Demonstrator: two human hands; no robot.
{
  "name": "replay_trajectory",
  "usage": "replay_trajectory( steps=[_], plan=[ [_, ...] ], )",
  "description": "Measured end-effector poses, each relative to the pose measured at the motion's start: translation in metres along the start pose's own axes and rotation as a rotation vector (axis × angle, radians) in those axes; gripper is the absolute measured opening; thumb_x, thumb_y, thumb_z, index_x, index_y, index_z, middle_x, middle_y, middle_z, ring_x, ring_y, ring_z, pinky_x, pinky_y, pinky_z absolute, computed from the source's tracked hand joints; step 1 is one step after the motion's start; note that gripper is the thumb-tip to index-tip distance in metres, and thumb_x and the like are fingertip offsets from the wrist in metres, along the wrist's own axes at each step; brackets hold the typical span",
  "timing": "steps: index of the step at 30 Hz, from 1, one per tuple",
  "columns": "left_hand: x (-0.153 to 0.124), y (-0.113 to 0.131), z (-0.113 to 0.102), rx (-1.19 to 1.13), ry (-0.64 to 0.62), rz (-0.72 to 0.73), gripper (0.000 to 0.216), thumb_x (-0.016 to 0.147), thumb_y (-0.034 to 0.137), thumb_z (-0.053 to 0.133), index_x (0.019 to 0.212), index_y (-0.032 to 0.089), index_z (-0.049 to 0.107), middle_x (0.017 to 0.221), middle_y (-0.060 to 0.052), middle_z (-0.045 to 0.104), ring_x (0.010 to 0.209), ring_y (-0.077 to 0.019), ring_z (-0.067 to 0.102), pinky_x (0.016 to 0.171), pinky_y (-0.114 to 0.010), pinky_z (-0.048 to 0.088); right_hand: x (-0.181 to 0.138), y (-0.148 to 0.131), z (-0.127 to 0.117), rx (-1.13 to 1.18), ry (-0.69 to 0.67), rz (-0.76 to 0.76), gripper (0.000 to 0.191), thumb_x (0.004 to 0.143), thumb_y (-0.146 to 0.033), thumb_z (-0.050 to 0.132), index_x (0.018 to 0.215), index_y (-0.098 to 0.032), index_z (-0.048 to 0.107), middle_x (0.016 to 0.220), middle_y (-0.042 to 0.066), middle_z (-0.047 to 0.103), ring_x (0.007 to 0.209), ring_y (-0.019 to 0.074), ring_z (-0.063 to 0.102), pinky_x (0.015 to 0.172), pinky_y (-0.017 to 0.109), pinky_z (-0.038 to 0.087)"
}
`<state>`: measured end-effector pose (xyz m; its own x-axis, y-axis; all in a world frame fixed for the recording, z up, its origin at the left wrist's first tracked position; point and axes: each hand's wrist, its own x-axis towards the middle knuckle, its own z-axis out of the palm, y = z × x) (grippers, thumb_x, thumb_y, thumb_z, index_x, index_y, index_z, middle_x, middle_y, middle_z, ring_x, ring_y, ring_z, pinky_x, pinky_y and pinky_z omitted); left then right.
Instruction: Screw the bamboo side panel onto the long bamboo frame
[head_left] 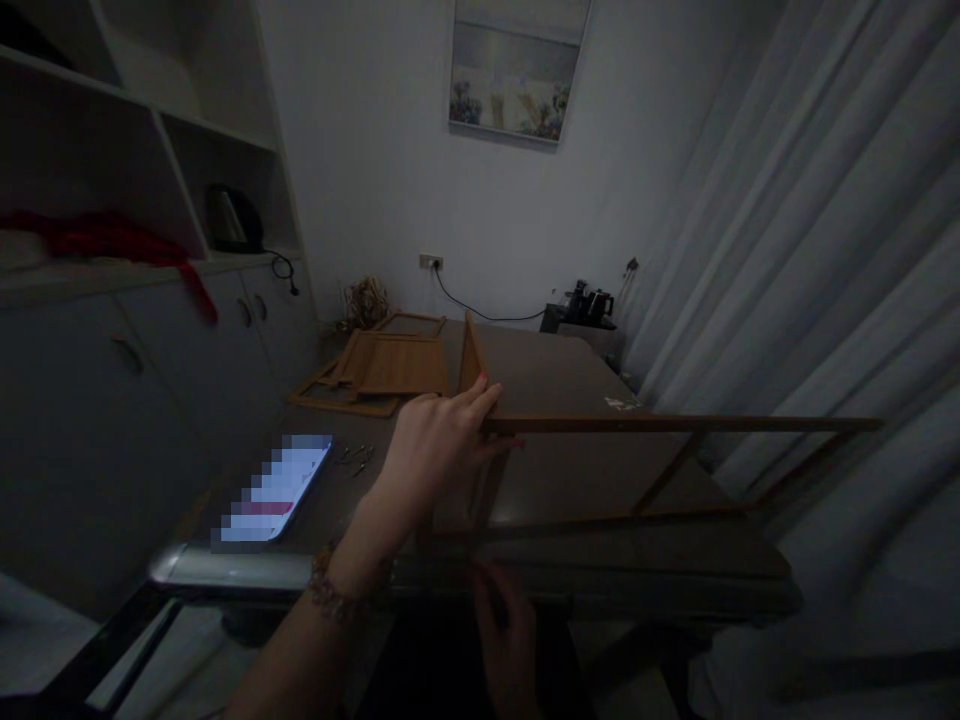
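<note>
My left hand (439, 440) is closed around the left end of a long wooden frame (675, 425) that stands upright across the near part of the dark table (570, 380). An upright wooden panel (471, 360) rises just behind my fingers. My right hand (506, 625) is low at the table's front edge, in shadow, with its fingers curled on something I cannot make out. Several small screws (356, 457) lie on the table to the left of my left hand.
Flat wooden panels and frames (382, 368) are stacked at the far left of the table. A lit phone (274, 490) lies near the front left. White cabinets and shelves with a kettle (232, 220) stand left. Curtains (825, 250) hang right.
</note>
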<state>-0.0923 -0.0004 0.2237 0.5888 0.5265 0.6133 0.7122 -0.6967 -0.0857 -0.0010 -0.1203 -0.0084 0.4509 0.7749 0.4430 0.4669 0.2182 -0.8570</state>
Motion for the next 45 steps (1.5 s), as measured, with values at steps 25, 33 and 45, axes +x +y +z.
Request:
replay_trajectory(
  steps=[25,33,45],
  plan=[
    [-0.0013,-0.0011,0.0025,0.003,0.009,0.005,0.055,0.081,0.055,0.053,0.126,0.023,0.055,0.126,-0.006,0.06,0.079,-0.0258,0.068,0.059,-0.038,0.049,0.0061,0.0019,-0.0109,-0.23,-0.039,-0.318,0.022,0.091,-0.015,0.048,0.097,-0.025,0.066,0.083,0.002,0.071,0.075,0.0175,0.066,0.067,0.028,0.052],
    [-0.0004,-0.0008,0.0019,-0.011,0.015,0.002,0.057,0.08,0.056,0.055,0.126,0.022,0.054,0.125,-0.007,0.061,0.078,-0.0255,0.068,0.059,-0.038,0.049,0.0068,0.0044,-0.0109,-0.281,0.011,-0.319,0.021,0.091,-0.017,0.048,0.099,-0.025,0.065,0.088,0.003,0.071,0.079,0.0179,0.067,0.07,0.029,0.053],
    [-0.0008,0.0001,0.0028,-0.019,0.007,-0.002,0.055,0.081,0.055,0.053,0.125,0.023,0.055,0.126,-0.007,0.061,0.077,-0.0251,0.068,0.06,-0.037,0.049,0.0072,0.0042,-0.01,-0.281,0.015,-0.3,0.021,0.09,-0.017,0.049,0.096,-0.025,0.068,0.087,0.003,0.072,0.078,0.0174,0.068,0.069,0.028,0.054]
  ],
)
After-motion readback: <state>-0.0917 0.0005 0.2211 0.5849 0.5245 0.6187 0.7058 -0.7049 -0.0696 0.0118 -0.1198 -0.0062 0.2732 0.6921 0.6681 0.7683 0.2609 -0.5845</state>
